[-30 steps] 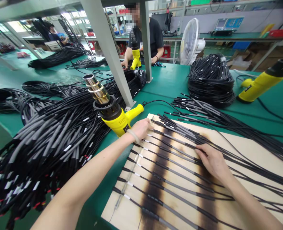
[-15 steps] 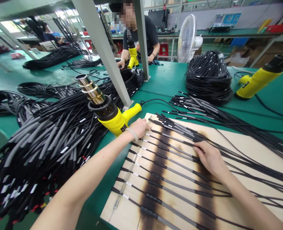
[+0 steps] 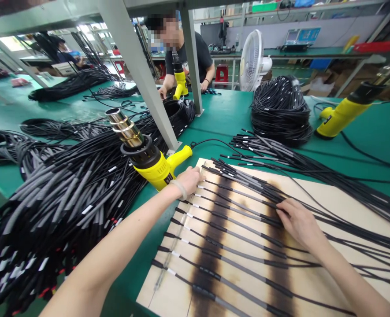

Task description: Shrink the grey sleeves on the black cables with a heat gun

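Across a scorched wooden board [image 3: 313, 187] lie several black cables [image 3: 237, 259] with grey sleeves and white labels, side by side in a slanted row. My left hand [image 3: 191, 179], a pale band at its wrist, is closed on a cable's end at the board's upper left edge. The same cable's sleeved part is pinched between the thumb and fingers of my right hand [image 3: 297, 220], over the right-hand burn stripe. Just above, a bunch of loose cables [image 3: 247, 177] rests on the board. A yellow heat gun [image 3: 151, 169] stands beside my left hand, its metal nozzle pointing up.
A big heap of sleeved cables [image 3: 65, 185] covers the left of the green table [image 3: 214, 119]. Grey posts [image 3: 142, 75] rise beyond the heat gun. Farther off are a coiled cable bundle [image 3: 279, 112], another heat gun [image 3: 345, 112], a white fan [image 3: 251, 59] and a seated co-worker [image 3: 198, 53].
My right hand has slid slightly to the right along the cable. My left hand keeps its place at the board's edge. The whole view has shifted a little.
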A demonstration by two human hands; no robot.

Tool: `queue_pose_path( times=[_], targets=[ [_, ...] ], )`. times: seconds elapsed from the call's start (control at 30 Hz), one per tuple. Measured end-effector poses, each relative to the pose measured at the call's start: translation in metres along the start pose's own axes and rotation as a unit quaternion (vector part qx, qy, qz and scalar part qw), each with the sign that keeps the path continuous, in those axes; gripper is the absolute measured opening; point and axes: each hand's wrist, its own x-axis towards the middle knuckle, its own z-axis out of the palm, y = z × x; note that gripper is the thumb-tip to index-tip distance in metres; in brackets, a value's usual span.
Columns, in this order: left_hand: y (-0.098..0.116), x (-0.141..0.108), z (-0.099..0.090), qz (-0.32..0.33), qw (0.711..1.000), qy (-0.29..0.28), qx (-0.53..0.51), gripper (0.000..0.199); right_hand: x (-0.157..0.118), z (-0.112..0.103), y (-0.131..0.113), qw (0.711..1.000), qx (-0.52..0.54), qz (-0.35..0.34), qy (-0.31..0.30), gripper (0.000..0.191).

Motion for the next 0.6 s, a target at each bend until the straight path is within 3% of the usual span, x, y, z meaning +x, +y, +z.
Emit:
queue_pose_path(
  times=[0.13, 0.23, 0.33, 0.6],
  targets=[
    [0.004, -0.004, -0.005, -0.025, 1.0, 0.01, 0.006, 0.043, 0.002, -0.003, -0.001, 1.0, 0.022, 0.011, -0.007, 0.017],
    [0.013, -0.002, -0.011, -0.049, 0.994, 0.096, 0.035, 0.035, 0.009, -0.004, -0.004, 0.998, 0.058, 0.011, 0.025, 0.019],
    [0.022, 0.01, -0.011, -0.013, 0.986, 0.16, 0.041, 0.025, 0.02, 0.002, -0.005, 0.997, 0.069, 0.0, 0.027, 0.019],
    [0.022, 0.051, -0.009, 0.004, 0.989, 0.145, 0.018, 0.026, 0.032, 0.013, 0.016, 0.996, 0.068, 0.035, 0.035, 0.023]
  ],
)
